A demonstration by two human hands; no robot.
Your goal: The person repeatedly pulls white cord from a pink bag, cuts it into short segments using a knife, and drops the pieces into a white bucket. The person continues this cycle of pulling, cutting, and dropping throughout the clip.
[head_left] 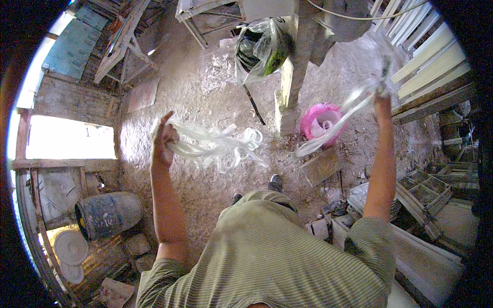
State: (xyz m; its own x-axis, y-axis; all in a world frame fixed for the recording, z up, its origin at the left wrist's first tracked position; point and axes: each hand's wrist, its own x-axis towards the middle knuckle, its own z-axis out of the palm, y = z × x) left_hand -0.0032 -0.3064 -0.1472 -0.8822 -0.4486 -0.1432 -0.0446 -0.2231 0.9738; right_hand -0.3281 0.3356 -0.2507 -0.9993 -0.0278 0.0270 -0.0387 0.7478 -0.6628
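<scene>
I seem to be at the step of holding translucent plastic strips (215, 142) apart: my left hand (165, 137), left of centre, has fingers curled on a loose bundle, index finger sticking out, while my right hand (381, 95), upper right, is blurred but looks closed around another length (336, 126). My next move, I judge, calls for firm grips and unsnagged loops. The bundle looks whitish, shiny and tangled; the other length slants down past a pink bag (310, 120).

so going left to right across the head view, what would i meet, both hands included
Blue-grey barrel → left hand → clear plastic bag → pink container → right hand.
</scene>
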